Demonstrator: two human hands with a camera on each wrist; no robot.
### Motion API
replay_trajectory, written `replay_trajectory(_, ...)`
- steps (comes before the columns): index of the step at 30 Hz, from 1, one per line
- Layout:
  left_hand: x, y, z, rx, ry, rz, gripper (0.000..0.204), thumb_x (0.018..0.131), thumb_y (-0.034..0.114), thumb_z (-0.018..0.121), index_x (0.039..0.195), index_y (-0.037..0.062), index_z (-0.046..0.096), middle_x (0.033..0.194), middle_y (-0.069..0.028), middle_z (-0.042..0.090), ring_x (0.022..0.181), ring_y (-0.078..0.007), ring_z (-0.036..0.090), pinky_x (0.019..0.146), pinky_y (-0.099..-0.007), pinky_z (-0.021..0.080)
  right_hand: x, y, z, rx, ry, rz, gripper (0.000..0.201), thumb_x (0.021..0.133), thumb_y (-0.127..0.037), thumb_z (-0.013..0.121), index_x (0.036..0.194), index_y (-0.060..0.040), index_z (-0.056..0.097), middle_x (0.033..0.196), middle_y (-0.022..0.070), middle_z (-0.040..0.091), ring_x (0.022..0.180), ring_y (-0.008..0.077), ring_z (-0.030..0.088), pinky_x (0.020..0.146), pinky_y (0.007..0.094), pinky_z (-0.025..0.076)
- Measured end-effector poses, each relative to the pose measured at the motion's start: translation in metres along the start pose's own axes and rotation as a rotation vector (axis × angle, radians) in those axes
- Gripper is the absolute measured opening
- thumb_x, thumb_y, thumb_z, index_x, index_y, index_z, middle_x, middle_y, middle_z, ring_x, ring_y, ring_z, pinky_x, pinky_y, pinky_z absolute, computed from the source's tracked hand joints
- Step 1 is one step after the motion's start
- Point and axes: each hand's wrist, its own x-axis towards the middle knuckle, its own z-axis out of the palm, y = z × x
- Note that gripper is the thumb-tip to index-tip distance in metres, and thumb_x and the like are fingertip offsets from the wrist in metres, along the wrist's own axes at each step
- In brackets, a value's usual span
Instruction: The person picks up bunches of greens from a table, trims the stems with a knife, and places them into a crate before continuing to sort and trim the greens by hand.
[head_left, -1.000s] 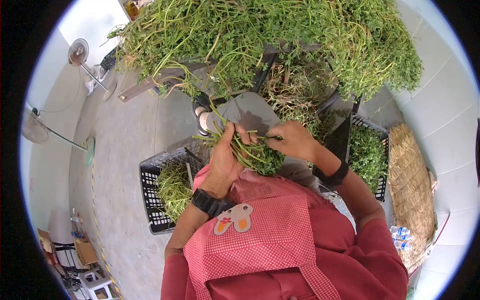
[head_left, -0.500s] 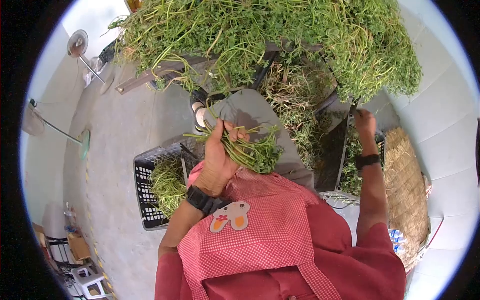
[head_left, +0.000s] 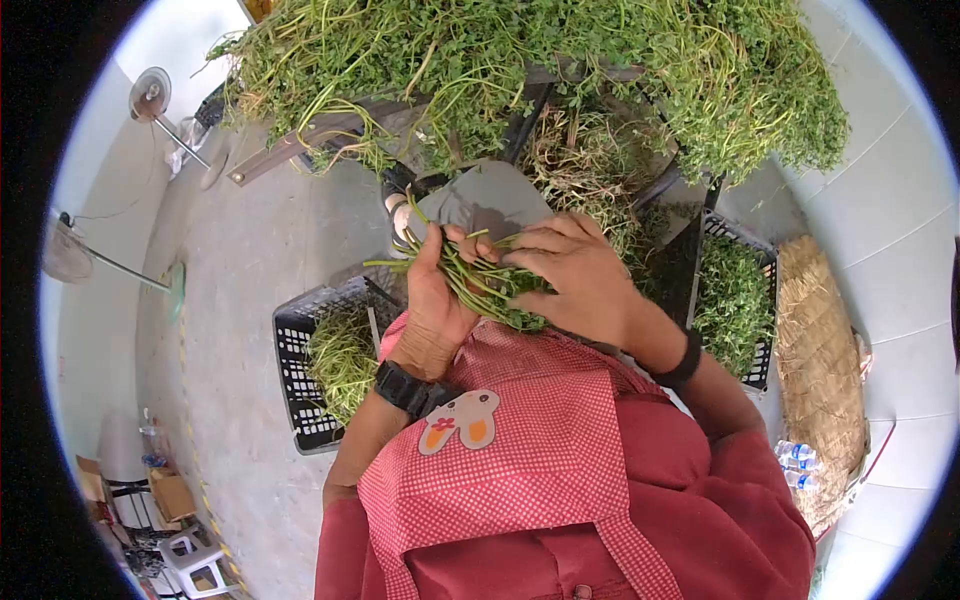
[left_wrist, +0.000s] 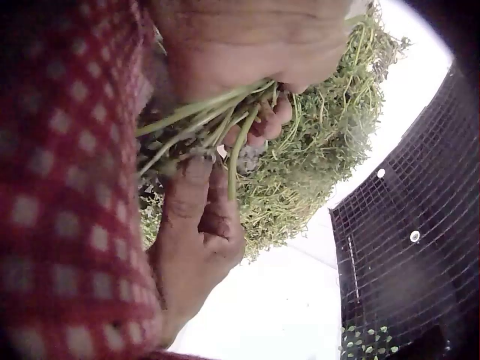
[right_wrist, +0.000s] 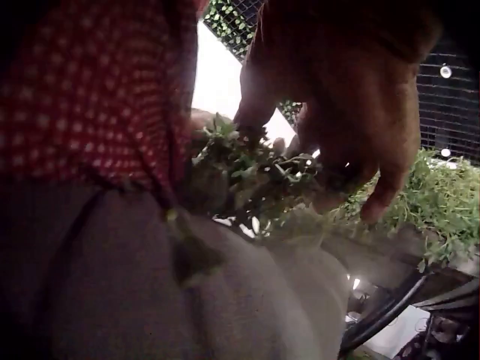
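In the head view my left hand point(head_left: 436, 305) grips a bunch of leafy green stems point(head_left: 487, 292) over the lap, thumb along the stems. Cut ends of the stems point left and the leaves lie toward the right. My right hand point(head_left: 592, 288) is over the leafy end, its fingers spread and reaching across the bunch. Up close in the left wrist view, the right fingers point(left_wrist: 187, 199) are at the stems below the left hand point(left_wrist: 255, 45). In the dark right wrist view, the right hand point(right_wrist: 330, 97) reaches down to the leaves point(right_wrist: 247, 165).
A large heap of greens point(head_left: 500, 60) covers the table ahead, with more plant scraps point(head_left: 580, 180) beneath. A black crate point(head_left: 290, 385) of stems stands at left, another crate point(head_left: 763, 345) of leafy greens at right, beside a rolled straw mat point(head_left: 820, 370). Two fans stand at left.
My right hand left the bunch, reached out to the right above the right-hand crate, and came back over the leaves with fingers spread. The left hand has kept its grip on the bunch.
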Motion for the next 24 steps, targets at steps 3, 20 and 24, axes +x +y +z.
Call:
replay_trajectory(3, 0.002, 0.001, -0.005, 0.016, 0.003, -0.019, 0.034, 0.098, 0.035, 0.038, 0.087, 0.0059, 0.052, 0.072, -0.0085, 0.057, 0.086, -0.0264, 0.056, 0.083, -0.0388, 0.048, -0.003, 0.001, 0.017, -0.046, -0.035, 0.086, 0.03, 0.072, -0.032, 0.067, 0.094, -0.0105, 0.065, 0.092, 0.0056, 0.063, 0.097, 0.0223, 0.054, 0.095, 0.0386, 0.034)
replay_trajectory(20, 0.001, 0.0, -0.009, 0.35, 0.021, -0.176, 0.033, 0.096, 0.04, 0.041, 0.096, 0.01, 0.053, 0.088, -0.0074, 0.064, 0.079, -0.0233, 0.062, 0.071, -0.0403, 0.053, 0.002, 0.057, 0.003, 0.313, -0.163, 0.118, 0.02, 0.076, -0.017, 0.06, 0.091, -0.0022, 0.061, 0.077, 0.0199, 0.061, 0.074, 0.038, 0.06, 0.065, 0.0418, 0.048)
replay_trajectory(24, 0.0, -0.002, 0.003, 0.335, 0.138, -0.172, 0.032, 0.096, 0.04, 0.041, 0.095, 0.0099, 0.053, 0.091, -0.0084, 0.064, 0.08, -0.022, 0.062, 0.074, -0.0386, 0.052, -0.001, 0.051, 0.0, 0.236, -0.176, 0.145, 0.019, 0.077, -0.018, 0.06, 0.089, -0.0032, 0.061, 0.076, 0.0194, 0.061, 0.073, 0.0378, 0.06, 0.064, 0.0434, 0.048)
